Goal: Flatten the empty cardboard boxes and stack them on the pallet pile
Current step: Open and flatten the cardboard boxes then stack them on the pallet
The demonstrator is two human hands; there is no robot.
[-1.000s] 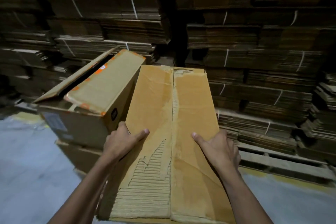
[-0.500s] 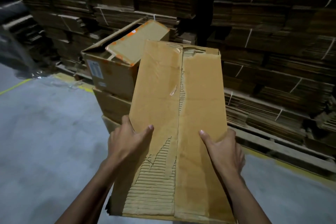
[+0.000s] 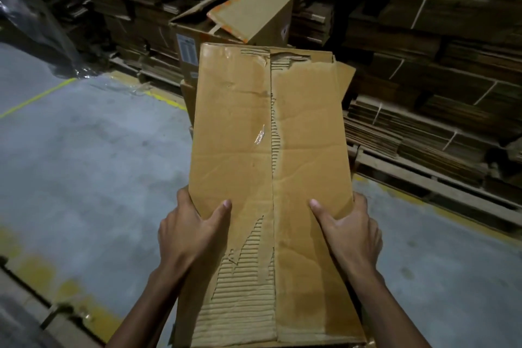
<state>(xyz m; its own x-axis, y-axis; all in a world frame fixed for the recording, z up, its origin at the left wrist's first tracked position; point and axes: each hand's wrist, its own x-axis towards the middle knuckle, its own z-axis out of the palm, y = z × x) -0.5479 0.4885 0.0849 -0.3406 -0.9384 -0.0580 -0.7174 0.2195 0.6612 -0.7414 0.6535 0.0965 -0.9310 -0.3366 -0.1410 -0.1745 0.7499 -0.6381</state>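
I hold a long brown cardboard box (image 3: 268, 150) out in front of me, its torn centre seam facing up. My left hand (image 3: 189, 232) grips its left edge with the thumb on top. My right hand (image 3: 350, 232) grips the right edge the same way. Behind the box's far end stands an open cardboard box (image 3: 254, 11) with orange tape, tilted on top of other boxes. Tall piles of flattened, strapped cardboard (image 3: 423, 37) fill the background; those on the right sit on wooden pallets (image 3: 423, 178).
Grey concrete floor (image 3: 84, 164) with yellow painted lines spreads to the left and lower right. Clear plastic wrap (image 3: 34, 17) hangs at the far left. A dark edge with yellow marks runs along the lower left corner.
The view has swung left and back, so the open taped box now lies farther away and higher in the frame. Both hands keep the same grip on the long box.
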